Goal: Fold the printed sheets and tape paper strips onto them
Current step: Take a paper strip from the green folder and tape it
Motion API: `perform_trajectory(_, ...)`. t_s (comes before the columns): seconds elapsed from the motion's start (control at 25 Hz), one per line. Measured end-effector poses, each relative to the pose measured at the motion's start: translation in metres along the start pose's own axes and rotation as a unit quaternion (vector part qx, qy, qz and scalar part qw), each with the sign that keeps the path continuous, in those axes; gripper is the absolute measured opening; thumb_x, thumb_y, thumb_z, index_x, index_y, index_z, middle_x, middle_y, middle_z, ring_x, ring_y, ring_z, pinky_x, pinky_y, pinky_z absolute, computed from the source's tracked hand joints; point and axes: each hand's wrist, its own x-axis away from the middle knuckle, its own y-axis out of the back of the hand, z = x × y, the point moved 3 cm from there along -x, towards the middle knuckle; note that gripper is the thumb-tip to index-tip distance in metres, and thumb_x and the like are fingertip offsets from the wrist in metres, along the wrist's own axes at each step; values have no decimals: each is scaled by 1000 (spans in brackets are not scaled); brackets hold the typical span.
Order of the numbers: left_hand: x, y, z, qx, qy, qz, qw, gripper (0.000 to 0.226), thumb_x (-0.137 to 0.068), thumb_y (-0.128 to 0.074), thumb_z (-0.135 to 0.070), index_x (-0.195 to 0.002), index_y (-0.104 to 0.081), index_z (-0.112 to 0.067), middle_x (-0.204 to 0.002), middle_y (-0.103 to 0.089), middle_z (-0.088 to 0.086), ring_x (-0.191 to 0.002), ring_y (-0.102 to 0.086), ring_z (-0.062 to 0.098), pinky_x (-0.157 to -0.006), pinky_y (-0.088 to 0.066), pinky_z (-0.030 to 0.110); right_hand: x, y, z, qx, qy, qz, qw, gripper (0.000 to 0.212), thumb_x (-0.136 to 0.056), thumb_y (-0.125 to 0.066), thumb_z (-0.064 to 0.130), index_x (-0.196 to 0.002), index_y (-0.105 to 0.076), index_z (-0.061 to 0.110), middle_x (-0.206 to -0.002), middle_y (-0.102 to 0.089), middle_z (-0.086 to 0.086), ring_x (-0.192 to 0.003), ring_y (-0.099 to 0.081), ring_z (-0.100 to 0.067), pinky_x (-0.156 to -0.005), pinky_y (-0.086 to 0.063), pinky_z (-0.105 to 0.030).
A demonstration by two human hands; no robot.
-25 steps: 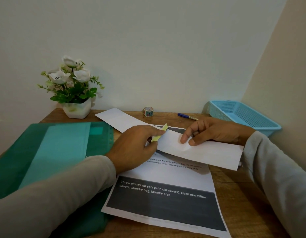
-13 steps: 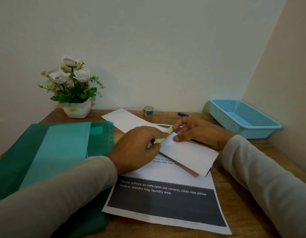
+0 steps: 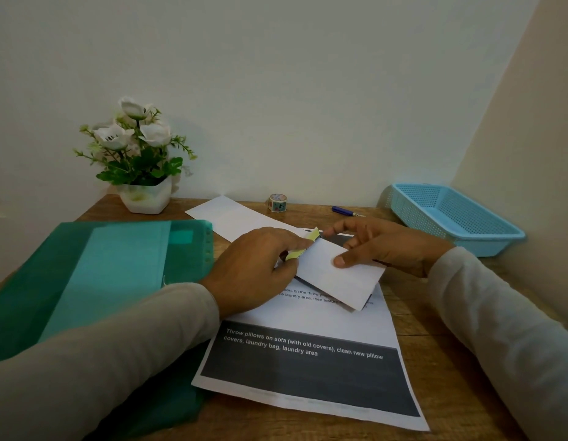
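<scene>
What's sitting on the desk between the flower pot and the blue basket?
Head view, from pot to basket: a white sheet, a tape roll, then a pen.

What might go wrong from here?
1. Both hands are busy: the left hand pinches the yellow strip, the right hand presses the folded sheet. The tape roll stands far back; reaching for it may let the strip shift.
2. The folded sheet lies loose on the printed sheet and might slide.
</scene>
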Motion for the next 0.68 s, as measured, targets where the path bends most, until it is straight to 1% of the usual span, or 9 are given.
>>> perform_trajectory(0.08,1,-1,-3,1,-15,4,1000,41,-99,-59,-28,-140,-59,-31,-133,-65,-9,-110,-58,6,-97,-52,30,-8,-7,0,-10,29,-39,999,54,-86,-79,5,-132,-58,21,-108,-75,-23,-90,-75,-32,-79,-61,-44)
perform_trajectory(0.2,2,-1,-7,9,-44,10,999,38,-99,-59,-28,-136,-62,-31,-125,-68,-10,-102,-59,5,-88,-55,30,-16,-14,1,-15,61,-78,995,57,-84,-82,6,-132,-56,21,-91,-76,-12,-80,-73,-24,-71,-59,-37)
perform_trajectory(0.24,3,-1,-7,7,-47,10,999,38,-99,-58,-28,-136,-62,-31,-124,-68,-10,-101,-59,5,-87,-55,31,-16,-14,2,-8,61,-79,995,59,-84,-83,8,-133,-55,22,-90,-75,-13,-80,-72,-25,-68,-57,-37)
perform_trajectory(0.32,2,0,-5,-4,-40,1,999,39,-98,-58,-28,-137,-61,-30,-127,-67,-10,-106,-59,5,-91,-55,32,-11,-12,3,0,38,-52,998,60,-86,-81,13,-137,-52,25,-97,-75,-21,-70,-67,-29,-56,-53,-34)
perform_trajectory(0.36,2,0,-3,-11,-34,-3,999,40,-99,-58,-29,-138,-61,-30,-131,-66,-10,-110,-58,6,-94,-54,33,-5,-9,3,2,22,-27,999,59,-88,-79,13,-139,-51,26,-95,-74,-23,-63,-65,-26,-49,-51,-30)
perform_trajectory(0.4,1,0,-2,-16,-26,-3,1000,40,-99,-57,-29,-139,-60,-30,-133,-64,-9,-113,-58,7,-96,-52,33,0,-7,3,3,9,-2,1000,59,-89,-78,11,-140,-50,25,-91,-74,-22,-57,-63,-22,-45,-50,-27)
perform_trajectory(0.52,0,0,0,-17,-20,-3,1000,41,-100,-56,-29,-140,-59,-30,-136,-63,-9,-115,-57,8,-99,-51,32,12,-5,4,-21,2,55,998,57,-90,-73,1,-139,-53,22,-83,-73,-18,-53,-62,-17,-45,-52,-23)
perform_trajectory(0.6,1,0,-1,-15,-21,-2,1000,41,-100,-56,-29,-140,-59,-29,-135,-64,-9,-113,-57,8,-98,-51,32,13,-4,4,-35,5,55,998,59,-89,-72,-3,-140,-52,21,-80,-73,-17,-52,-62,-17,-46,-53,-24)
perform_trajectory(0.68,1,0,-2,-9,-25,-3,1000,41,-100,-56,-29,-140,-59,-29,-135,-63,-9,-113,-57,7,-98,-52,32,10,-7,5,-31,16,35,999,63,-87,-75,0,-141,-51,21,-77,-72,-16,-51,-61,-18,-46,-52,-25)
